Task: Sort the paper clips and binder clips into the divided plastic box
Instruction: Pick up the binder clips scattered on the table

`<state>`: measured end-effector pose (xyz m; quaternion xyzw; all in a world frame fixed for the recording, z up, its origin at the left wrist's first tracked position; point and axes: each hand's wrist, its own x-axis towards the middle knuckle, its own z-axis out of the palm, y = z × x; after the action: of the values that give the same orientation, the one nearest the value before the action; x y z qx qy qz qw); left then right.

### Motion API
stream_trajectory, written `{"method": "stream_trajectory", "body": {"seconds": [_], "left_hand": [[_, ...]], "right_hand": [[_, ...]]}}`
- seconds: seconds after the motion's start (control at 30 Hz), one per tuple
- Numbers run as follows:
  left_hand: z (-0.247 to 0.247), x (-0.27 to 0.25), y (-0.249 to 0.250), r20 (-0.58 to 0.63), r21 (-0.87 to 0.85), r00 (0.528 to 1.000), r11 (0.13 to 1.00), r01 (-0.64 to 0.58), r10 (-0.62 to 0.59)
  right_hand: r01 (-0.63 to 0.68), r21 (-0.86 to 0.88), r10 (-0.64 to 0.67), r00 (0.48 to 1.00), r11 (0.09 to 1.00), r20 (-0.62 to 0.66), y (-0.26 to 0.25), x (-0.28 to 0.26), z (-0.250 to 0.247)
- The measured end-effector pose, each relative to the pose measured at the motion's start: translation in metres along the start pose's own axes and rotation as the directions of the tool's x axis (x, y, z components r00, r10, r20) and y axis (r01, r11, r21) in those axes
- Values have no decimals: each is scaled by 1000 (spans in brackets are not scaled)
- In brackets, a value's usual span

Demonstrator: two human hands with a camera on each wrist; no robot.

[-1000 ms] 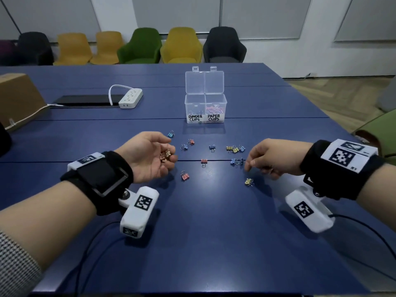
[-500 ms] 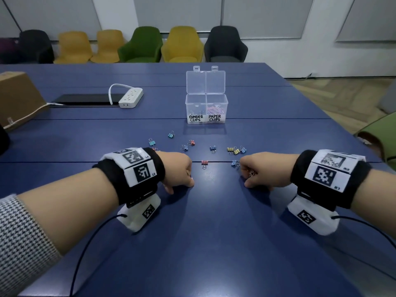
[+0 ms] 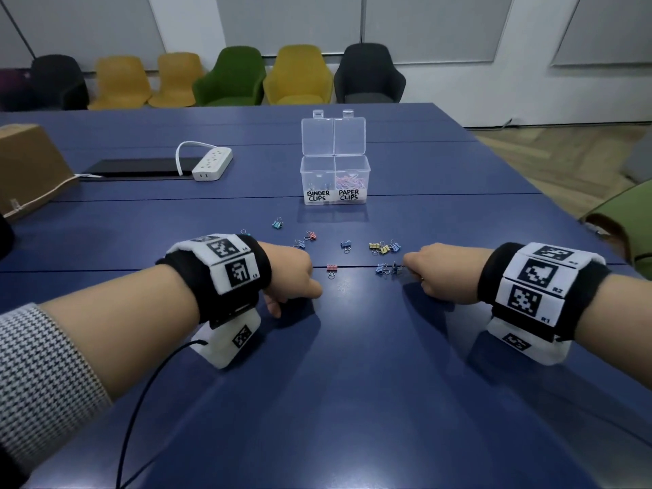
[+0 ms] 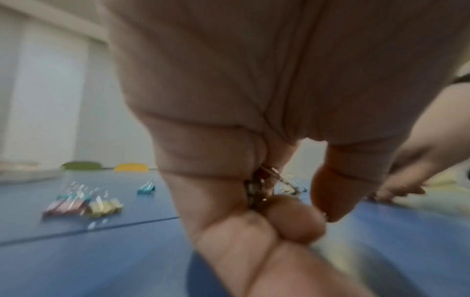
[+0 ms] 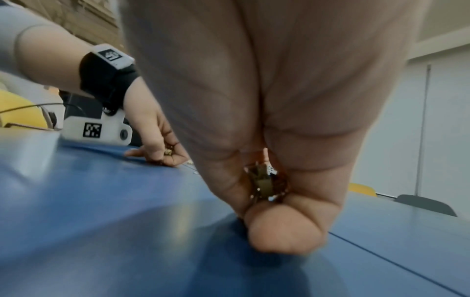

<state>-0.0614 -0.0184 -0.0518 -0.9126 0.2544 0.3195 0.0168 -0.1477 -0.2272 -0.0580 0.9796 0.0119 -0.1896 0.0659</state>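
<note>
A clear divided box with its lid up stands mid-table, labelled BINDER CLIPS on the left and PAPER CLIPS on the right; coloured paper clips lie in the right half. Several small binder clips are scattered on the blue table before it. My left hand rests knuckles-down, its fingers curled round a bunch of binder clips. My right hand is curled the same way round more binder clips, its knuckles beside a blue binder clip. A pink binder clip lies between the hands.
A white power strip and a black flat panel lie at the back left. A cardboard box sits at the left edge. Coloured chairs line the far wall, and a green chair stands at the right.
My left hand has turned palm-down and dropped onto the table with its clips. My right hand has closed over the yellow clip near it. Both fists have barely moved in the last half second.
</note>
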Motion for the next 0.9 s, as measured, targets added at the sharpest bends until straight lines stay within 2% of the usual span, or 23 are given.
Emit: {"method": "stream_trajectory", "body": {"seconds": [0.1,0.17,0.27,0.33,0.4,0.47,0.53,0.63,0.7,0.77,0.9], "left_hand": [[-5,3,-6,23,-372,1000,928,14,-6],[-8,4,-13,33,-527,999,849,18,-1],[-12,7,-26,75,-695,994,719,-4,78],[-17,10,-33,100,-828,980,561,-15,172],[-25,13,-36,71,-916,972,399,-25,224],[-36,15,-36,1,-958,971,277,-68,241],[-47,21,-35,-107,-966,968,206,-154,226],[-69,40,-37,-220,-937,962,237,-255,163],[-89,53,-36,-286,-913,951,270,-307,115],[-110,67,-33,-352,-887,933,292,-358,73],[-142,92,-18,-439,-843,898,355,-405,-16]], "right_hand": [[-38,-5,38,999,999,10,5,1,-2],[-59,33,58,998,998,18,10,1,-6],[-90,310,68,994,946,83,27,6,-11],[-100,604,43,993,791,108,40,14,-14],[-108,854,20,993,508,114,47,22,-19],[-103,964,13,995,244,104,51,30,-28],[-86,994,1,996,63,86,55,41,-39],[-86,988,-3,996,-126,87,62,58,-54],[-113,976,1,993,-187,115,66,70,-63],[-137,975,-18,991,-173,136,67,84,-73],[-100,995,12,995,-20,100,63,118,-94]]}}
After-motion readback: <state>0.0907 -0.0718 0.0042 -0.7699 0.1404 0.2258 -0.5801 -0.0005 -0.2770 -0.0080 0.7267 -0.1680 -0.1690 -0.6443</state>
